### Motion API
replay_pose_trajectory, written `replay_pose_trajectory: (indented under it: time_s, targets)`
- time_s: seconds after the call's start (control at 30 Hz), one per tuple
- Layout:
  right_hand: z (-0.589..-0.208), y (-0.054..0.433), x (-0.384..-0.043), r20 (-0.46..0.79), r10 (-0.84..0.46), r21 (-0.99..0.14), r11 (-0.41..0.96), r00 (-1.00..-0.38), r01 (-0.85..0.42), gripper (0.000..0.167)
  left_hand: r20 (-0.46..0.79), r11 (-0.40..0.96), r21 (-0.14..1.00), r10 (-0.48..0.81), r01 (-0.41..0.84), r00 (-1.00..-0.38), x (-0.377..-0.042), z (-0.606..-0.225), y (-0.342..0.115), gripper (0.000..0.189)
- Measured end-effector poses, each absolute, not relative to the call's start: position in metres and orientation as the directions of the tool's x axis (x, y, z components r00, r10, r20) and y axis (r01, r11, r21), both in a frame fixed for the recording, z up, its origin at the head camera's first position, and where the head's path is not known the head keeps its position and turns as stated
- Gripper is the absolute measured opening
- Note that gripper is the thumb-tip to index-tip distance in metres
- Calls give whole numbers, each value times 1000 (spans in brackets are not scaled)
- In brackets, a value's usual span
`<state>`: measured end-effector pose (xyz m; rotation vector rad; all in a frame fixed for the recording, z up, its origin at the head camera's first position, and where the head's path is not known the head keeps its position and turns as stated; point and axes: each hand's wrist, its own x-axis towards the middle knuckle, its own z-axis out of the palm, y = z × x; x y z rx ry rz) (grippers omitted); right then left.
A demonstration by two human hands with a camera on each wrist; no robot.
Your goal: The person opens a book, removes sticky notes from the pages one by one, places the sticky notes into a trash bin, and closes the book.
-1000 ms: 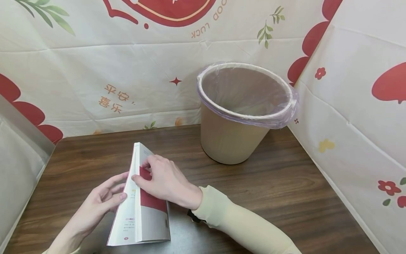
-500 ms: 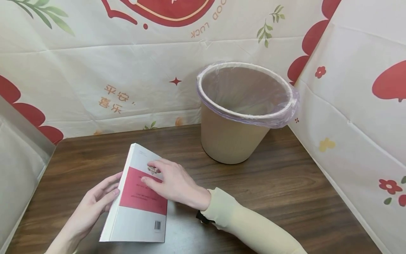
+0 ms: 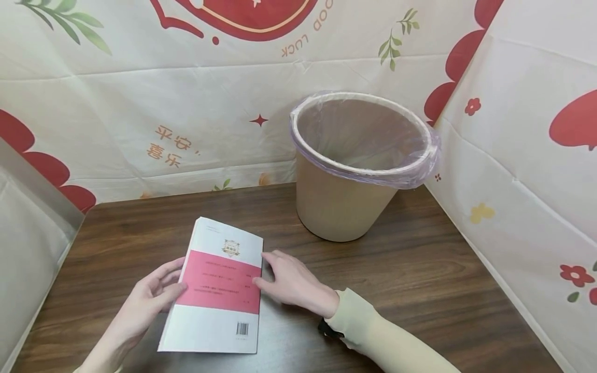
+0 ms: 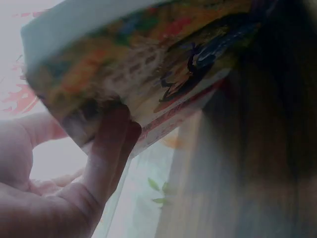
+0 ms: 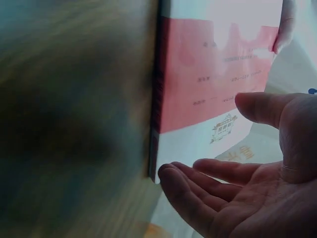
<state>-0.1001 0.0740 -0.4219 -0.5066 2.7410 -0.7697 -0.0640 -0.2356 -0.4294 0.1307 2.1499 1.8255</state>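
A paperback book (image 3: 221, 331) is closed and tilted over the tabletop, its white back cover crossed by a pink band, with a gold emblem and a barcode. My left hand (image 3: 142, 303) pinches its left edge, thumb on the back cover. In the left wrist view, the fingers (image 4: 106, 153) press the colourful illustrated front cover (image 4: 143, 69) from below. At the opposite edge, the spine side, is my right hand (image 3: 298, 285), thumb and fingers spread apart with the fingertips right at the edge. The right wrist view shows the dark spine (image 5: 157, 104) beside those fingertips.
A beige bin (image 3: 342, 207) with a thin purple liner (image 3: 420, 178) over its rim stands at the back right of the brown wooden table (image 3: 410, 269). White cloth (image 3: 224, 98) with red patterns hangs behind and at the sides.
The book's loose pages and back cover have come together and closed, and the back cover has turned upward into view. My right hand has slid right, from the cover to the spine edge.
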Motion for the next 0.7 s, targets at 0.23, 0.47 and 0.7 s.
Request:
replay_pose_trajectory:
  time_s: [0.23, 0.47, 0.7]
  targets:
    - [-431, 94, -91, -146, -373, -492, 831, -916, -260, 56, -283, 296, 932, 232, -210, -931, -67, -435, -211, 63]
    - [-431, 111, -83, -165, -358, -456, 854, -919, -251, 61, -278, 459, 876, 228, -149, -933, -71, -443, -189, 58]
    - [-433, 122, -84, -153, -336, -470, 852, -929, -231, 65, -239, 630, 774, 198, -63, -951, -73, -452, -169, 56]
